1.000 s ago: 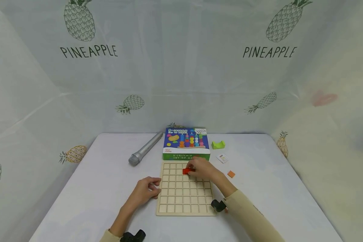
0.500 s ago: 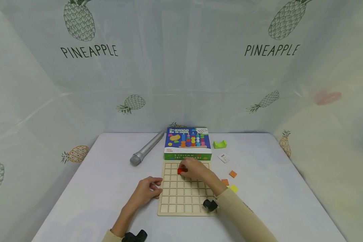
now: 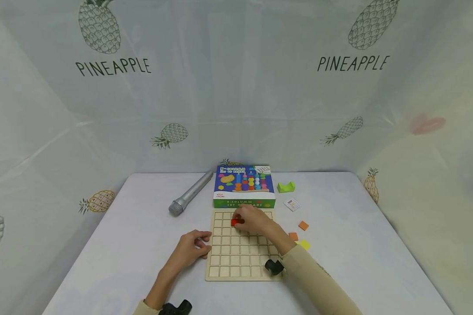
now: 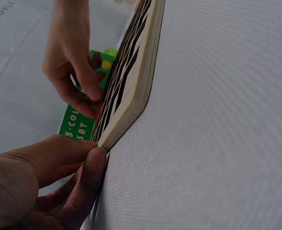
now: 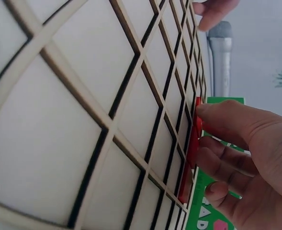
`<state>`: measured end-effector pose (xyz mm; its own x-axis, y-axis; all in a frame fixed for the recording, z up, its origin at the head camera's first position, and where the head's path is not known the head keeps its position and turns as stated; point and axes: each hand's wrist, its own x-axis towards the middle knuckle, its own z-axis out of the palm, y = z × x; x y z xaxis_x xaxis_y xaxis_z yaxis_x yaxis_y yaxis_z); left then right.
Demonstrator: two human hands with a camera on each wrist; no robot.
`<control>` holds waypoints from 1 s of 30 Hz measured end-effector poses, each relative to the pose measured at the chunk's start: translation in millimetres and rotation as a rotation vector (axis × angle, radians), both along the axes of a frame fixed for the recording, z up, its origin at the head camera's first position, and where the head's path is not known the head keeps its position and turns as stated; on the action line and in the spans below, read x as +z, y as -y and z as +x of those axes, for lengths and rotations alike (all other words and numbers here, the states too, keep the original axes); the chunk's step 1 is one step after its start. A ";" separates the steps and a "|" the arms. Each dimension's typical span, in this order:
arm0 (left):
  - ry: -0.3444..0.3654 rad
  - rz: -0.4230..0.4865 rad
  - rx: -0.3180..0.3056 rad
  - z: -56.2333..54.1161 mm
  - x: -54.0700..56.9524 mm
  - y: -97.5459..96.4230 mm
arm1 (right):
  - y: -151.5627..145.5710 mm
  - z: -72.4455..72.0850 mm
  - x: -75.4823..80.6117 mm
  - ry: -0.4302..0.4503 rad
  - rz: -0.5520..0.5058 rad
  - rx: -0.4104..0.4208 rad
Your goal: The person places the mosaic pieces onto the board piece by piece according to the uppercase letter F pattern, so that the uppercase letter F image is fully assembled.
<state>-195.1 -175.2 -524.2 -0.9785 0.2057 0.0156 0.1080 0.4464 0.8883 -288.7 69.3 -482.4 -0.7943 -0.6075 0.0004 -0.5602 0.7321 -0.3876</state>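
Note:
A light wooden grid board (image 3: 235,260) lies in the middle of the white table. My left hand (image 3: 190,249) rests at its left side, and its thumb and fingertips touch the edge; in the left wrist view they meet the board's rim near a corner. Over the second row from the far end, my right hand (image 3: 253,220) pinches a red tile (image 3: 234,222) between thumb and fingers. The right wrist view shows the tile standing low in the grid, with more red (image 5: 185,184) further along the same row, partly behind the fingers.
A blue and green bead-set box (image 3: 244,186) lies behind the board. To its left is a silver microphone (image 3: 189,194). On the right are a green notched piece (image 3: 286,187), a small white card (image 3: 292,204), orange tiles (image 3: 303,225) and a yellow tile (image 3: 305,244).
My right hand has shifted left along the row with the red tile, uncovering an orange and a yellow tile beside the forearm. The left hand has stayed at the board's edge.

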 end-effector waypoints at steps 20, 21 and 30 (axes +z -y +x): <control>-0.006 -0.040 0.034 2.6 0.3 2.8 | -134.1 31.8 15.2 0.015 0.013 -0.202; -0.006 -0.039 0.034 2.4 0.0 2.8 | -141.0 33.8 15.7 0.008 0.021 -0.212; 0.001 -0.043 0.026 -0.9 -0.5 -0.8 | -181.2 45.2 7.7 -0.046 -0.008 -0.236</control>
